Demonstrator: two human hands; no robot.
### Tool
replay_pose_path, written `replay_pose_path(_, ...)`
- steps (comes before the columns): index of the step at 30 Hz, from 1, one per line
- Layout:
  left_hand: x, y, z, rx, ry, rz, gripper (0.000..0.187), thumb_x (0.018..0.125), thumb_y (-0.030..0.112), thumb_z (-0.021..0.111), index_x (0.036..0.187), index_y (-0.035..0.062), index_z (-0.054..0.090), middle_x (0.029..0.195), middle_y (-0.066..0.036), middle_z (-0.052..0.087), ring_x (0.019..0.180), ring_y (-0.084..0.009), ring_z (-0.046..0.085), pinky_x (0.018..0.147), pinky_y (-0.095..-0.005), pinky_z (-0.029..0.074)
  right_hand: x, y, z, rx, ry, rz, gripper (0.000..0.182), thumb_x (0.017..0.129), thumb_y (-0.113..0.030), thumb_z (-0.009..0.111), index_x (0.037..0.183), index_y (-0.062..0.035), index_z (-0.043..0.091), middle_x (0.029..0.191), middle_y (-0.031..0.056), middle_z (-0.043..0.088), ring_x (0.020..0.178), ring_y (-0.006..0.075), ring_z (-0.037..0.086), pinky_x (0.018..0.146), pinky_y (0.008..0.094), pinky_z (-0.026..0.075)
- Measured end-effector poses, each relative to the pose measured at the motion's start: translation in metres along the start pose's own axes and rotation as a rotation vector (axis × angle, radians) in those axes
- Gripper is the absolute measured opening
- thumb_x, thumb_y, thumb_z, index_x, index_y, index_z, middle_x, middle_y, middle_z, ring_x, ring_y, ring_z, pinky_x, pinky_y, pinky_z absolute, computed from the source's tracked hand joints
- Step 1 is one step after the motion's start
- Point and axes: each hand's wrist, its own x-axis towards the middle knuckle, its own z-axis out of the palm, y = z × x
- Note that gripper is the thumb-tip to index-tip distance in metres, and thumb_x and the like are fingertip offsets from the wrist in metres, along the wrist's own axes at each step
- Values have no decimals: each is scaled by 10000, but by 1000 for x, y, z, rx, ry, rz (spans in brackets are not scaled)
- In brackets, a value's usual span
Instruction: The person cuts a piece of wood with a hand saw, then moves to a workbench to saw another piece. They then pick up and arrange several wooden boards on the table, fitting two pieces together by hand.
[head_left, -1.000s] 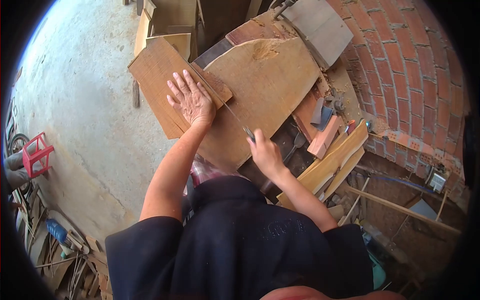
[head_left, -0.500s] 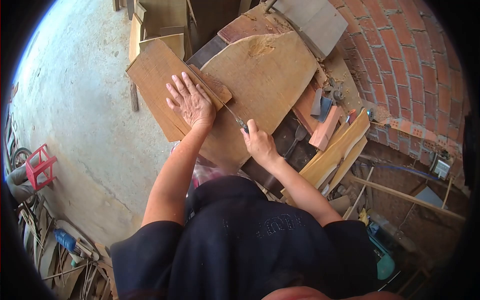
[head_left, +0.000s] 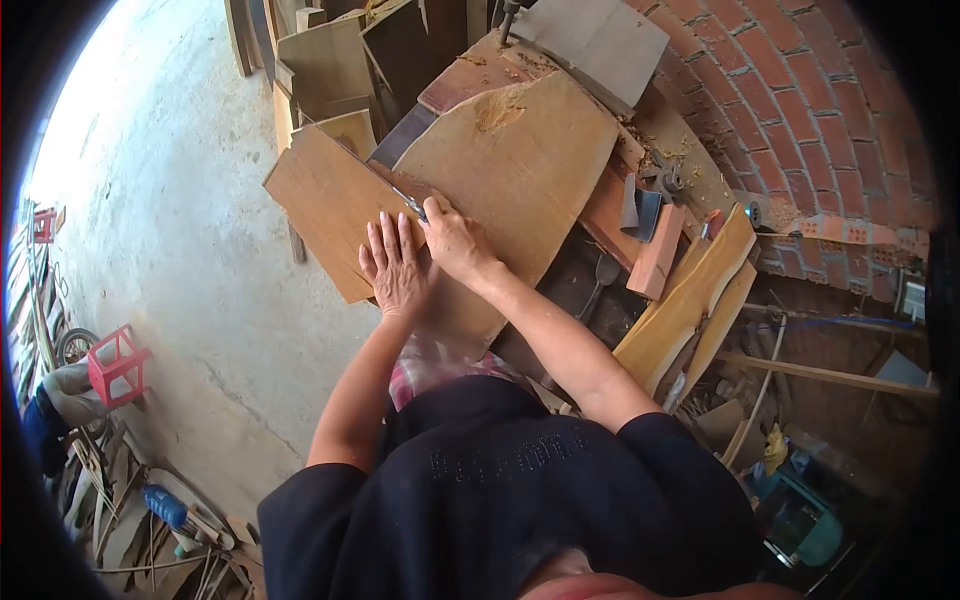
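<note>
My left hand (head_left: 396, 272) lies with spread fingers on the lower right part of a brown wooden board (head_left: 335, 210). My right hand (head_left: 458, 240) is closed around the dark handle of a thin saw-like tool (head_left: 409, 201), just right of my left fingertips. The tool points up and left along the board's right edge; much of its blade is hard to make out. Under and beside the board is a wide, light wooden slab (head_left: 520, 165) with a rough hollow near its top.
Right of the slab lie a reddish wood block (head_left: 657, 255), a dark-handled tool (head_left: 600, 280) and yellowish planks (head_left: 680, 315). A brick wall (head_left: 800, 110) rises at the right. On the floor at left stands a red stool (head_left: 118, 367), beside a person's leg (head_left: 72, 395).
My right hand has moved up and left with the tool, close to my left hand. My left hand sits lower on the board. The whole view has shifted a little.
</note>
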Motion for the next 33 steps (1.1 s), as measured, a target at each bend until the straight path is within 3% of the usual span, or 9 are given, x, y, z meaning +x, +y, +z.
replay_pose_path(10,33,-19,8,111,87,-83,629,919,374,446,1472,119,288,1537,-90,261,1424,-287,195,1119,-483,121,34,-9,4,-28,52,-42,183,939,-208,495,984,-45,423,821,225,650,748,432,641,624,526,525)
replay_pose_path(13,23,-25,5,-37,100,-26,613,936,430,450,1443,102,348,1503,-89,331,1405,-268,243,1120,-456,128,21,-2,4,3,101,-68,188,944,-202,491,982,-29,425,870,228,631,770,433,628,630,508,513)
replay_pose_path(17,-1,-11,-7,-59,0,45,733,892,443,533,1459,53,280,1524,-140,259,1417,-329,193,1122,-486,111,-1,8,5,25,199,-104,200,959,-238,464,985,-44,424,861,222,634,759,427,639,618,515,519)
replay_pose_path(20,-37,4,-24,-110,-112,181,802,857,550,530,1453,61,307,1527,-153,245,1427,-360,149,1127,-507,76,-29,19,0,-10,197,-113,195,958,-233,474,986,-47,426,866,214,634,749,429,635,610,512,515)
replay_pose_path(24,-66,16,-7,-165,-320,624,965,755,741,489,1442,79,344,1518,-165,251,1443,-373,70,1131,-542,1,-48,23,-9,-47,147,-66,191,951,-236,494,979,-57,432,845,202,630,738,428,631,592,506,507)
replay_pose_path(26,-58,21,-1,-196,-347,620,963,708,740,526,1399,77,425,1495,-175,274,1435,-378,86,1111,-594,21,-47,21,-8,-45,155,-63,192,948,-236,503,971,-58,434,835,199,629,736,425,631,586,502,506)
replay_pose_path(30,-61,23,-1,-207,-311,613,946,688,711,547,1401,100,429,1490,-160,283,1439,-370,73,1112,-600,-13,-43,19,-9,-16,168,-82,182,947,-229,503,964,-60,436,832,202,627,736,429,628,589,504,508)
replay_pose_path(33,-55,19,-11,-150,-374,548,899,665,588,602,1409,118,422,1501,-144,266,1443,-364,70,1109,-621,-4,-26,15,1,39,217,-88,164,931,-195,540,962,-58,456,828,199,617,751,422,616,598,490,499)
